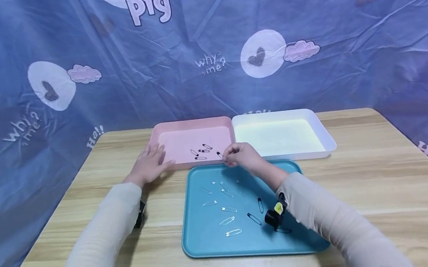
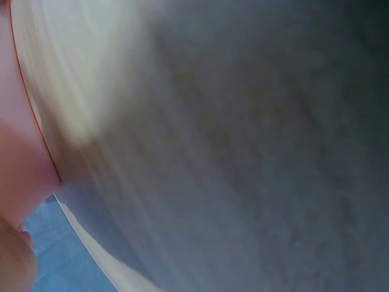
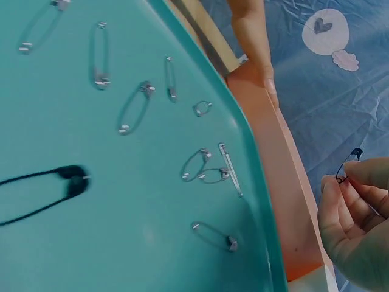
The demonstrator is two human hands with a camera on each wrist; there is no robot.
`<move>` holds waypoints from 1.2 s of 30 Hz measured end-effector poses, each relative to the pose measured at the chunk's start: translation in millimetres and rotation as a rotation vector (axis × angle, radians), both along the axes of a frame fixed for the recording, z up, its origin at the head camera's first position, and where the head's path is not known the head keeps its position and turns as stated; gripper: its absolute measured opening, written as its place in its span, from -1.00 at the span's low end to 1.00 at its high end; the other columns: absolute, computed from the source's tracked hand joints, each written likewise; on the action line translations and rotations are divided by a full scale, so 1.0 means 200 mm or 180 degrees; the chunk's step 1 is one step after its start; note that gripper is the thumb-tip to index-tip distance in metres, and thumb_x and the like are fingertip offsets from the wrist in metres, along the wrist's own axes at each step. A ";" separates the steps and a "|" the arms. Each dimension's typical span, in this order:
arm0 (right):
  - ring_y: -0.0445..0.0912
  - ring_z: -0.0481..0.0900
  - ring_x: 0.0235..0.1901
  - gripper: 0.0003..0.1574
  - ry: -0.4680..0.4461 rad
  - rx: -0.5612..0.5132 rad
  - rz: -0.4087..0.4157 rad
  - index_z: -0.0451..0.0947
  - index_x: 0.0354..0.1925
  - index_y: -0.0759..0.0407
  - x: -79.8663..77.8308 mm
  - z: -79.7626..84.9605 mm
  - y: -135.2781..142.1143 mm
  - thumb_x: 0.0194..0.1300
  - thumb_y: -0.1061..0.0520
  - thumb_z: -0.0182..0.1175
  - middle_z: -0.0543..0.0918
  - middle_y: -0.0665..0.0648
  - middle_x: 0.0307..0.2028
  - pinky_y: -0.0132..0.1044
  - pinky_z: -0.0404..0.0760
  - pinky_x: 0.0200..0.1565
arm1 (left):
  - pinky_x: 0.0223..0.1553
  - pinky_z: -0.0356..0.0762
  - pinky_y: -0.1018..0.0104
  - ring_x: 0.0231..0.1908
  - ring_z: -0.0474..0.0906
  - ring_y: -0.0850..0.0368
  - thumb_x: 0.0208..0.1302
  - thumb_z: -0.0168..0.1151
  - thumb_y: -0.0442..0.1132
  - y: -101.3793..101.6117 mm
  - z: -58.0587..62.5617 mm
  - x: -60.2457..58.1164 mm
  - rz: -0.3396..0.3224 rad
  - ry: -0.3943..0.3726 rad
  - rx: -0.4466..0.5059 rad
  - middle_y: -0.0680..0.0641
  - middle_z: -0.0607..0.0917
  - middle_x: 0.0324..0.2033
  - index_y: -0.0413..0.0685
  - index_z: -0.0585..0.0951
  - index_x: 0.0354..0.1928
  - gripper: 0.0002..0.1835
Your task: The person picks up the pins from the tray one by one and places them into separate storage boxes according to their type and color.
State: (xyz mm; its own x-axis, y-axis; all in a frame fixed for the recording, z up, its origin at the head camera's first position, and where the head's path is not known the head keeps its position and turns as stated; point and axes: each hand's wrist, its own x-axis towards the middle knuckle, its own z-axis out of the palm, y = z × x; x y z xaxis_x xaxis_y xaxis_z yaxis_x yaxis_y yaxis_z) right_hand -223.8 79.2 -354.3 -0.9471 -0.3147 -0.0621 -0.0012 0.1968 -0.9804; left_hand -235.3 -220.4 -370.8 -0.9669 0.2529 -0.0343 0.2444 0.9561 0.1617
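Note:
My right hand [image 1: 242, 155] pinches a black safety pin [image 3: 347, 164] between thumb and fingertips, right at the near edge of the pink tray [image 1: 167, 129]. Inside that tray lie several black safety pins [image 1: 201, 158] in a loose group. At the pink tray's left near corner rests my left hand [image 1: 149, 164], fingers spread over the rim and holding nothing. Closer in, a teal tray [image 1: 199, 253] carries several silver safety pins [image 1: 227, 221] on its left and middle. Several black safety pins [image 1: 254, 219] lie on its right side, one partly behind the wrist camera.
A white tray [image 1: 327, 140] stands against the pink tray's right side. All the trays are on a wood-grain table [image 1: 374, 170]. A blue printed cloth [image 1: 179, 85] hangs behind the table's far edge and at both sides.

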 end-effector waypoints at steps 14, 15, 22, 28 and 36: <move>-0.15 0.51 -0.50 -0.94 -0.0220 -0.0092 -0.0336 0.48 -0.39 0.33 -0.13 0.01 -0.10 0.09 0.37 0.08 0.52 0.14 -0.41 -0.32 0.54 -0.35 | 0.20 -0.35 0.01 0.24 -0.36 -0.19 0.14 -0.37 0.35 0.01 0.00 0.02 0.0034 -0.0042 -0.0007 -0.21 -0.09 0.28 -0.19 -0.04 0.30 -0.12; -0.15 0.51 -0.50 -0.93 -0.0242 -0.0103 -0.0344 0.48 -0.37 0.36 -0.14 0.01 -0.11 0.08 0.37 0.09 0.52 0.14 -0.41 -0.31 0.54 -0.34 | 0.20 -0.36 0.01 0.24 -0.37 -0.18 0.14 -0.37 0.35 0.01 0.00 0.02 0.0029 -0.0038 -0.0021 -0.21 -0.09 0.28 -0.19 -0.04 0.30 -0.12; -0.16 0.51 -0.49 -0.82 -0.0361 -0.0068 -0.0391 0.49 -0.29 0.45 -0.22 -0.01 -0.18 0.07 0.38 0.10 0.53 0.17 -0.41 -0.31 0.55 -0.29 | 0.20 -0.36 0.02 0.24 -0.36 -0.18 0.13 -0.38 0.36 0.01 0.01 0.02 0.0049 -0.0061 -0.0055 -0.22 -0.09 0.28 -0.21 -0.04 0.29 -0.11; -0.20 0.46 -0.58 -0.83 -0.0400 0.0090 -0.0450 0.51 -0.32 0.42 -0.30 -0.04 -0.24 0.03 0.42 0.10 0.53 0.16 -0.45 -0.43 0.49 -0.46 | 0.20 -0.37 0.02 0.24 -0.37 -0.18 0.15 -0.33 0.33 0.02 0.00 0.01 0.0100 -0.0098 -0.0023 -0.20 -0.09 0.28 -0.18 -0.06 0.30 -0.14; -0.23 0.40 -0.66 -0.83 -0.0339 0.0603 -0.0624 0.57 -0.37 0.34 -0.38 -0.08 -0.29 -0.02 0.42 0.12 0.58 0.16 -0.46 -0.48 0.39 -0.59 | 0.20 -0.38 0.03 0.24 -0.39 -0.16 0.12 -0.37 0.37 0.01 -0.01 0.00 0.0103 -0.0082 -0.0022 -0.19 -0.09 0.29 -0.17 -0.05 0.30 -0.11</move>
